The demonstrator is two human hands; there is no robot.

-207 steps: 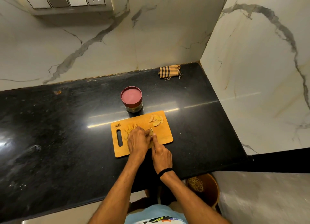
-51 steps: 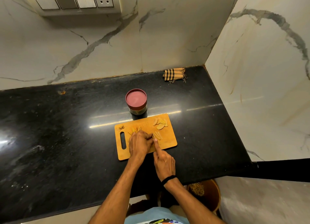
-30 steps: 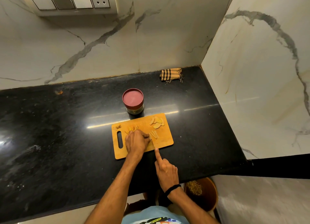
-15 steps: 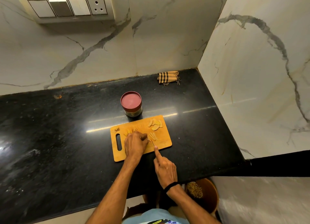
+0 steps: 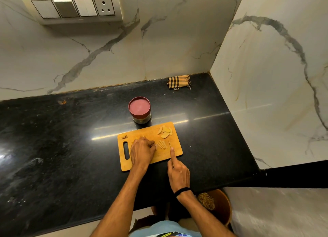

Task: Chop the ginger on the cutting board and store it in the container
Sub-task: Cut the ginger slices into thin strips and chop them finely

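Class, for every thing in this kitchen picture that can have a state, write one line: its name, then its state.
container, lid on, upright.
cutting board, lying flat, in use.
ginger slices, heaped, not yet cut into strips.
ginger strips, cut, lying side by side.
knife, gripped, over the board.
right hand, grips the knife, forefinger extended.
left hand, fingers curled, on the board.
cloth, folded.
socket, nothing plugged in.

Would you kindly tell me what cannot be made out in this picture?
Head view:
1. Whatever lies under the left hand: covered by the hand itself.
2. Handle of the knife: hidden inside the right hand; only a thin blade edge shows.
3. Contents of the container: hidden by its lid.
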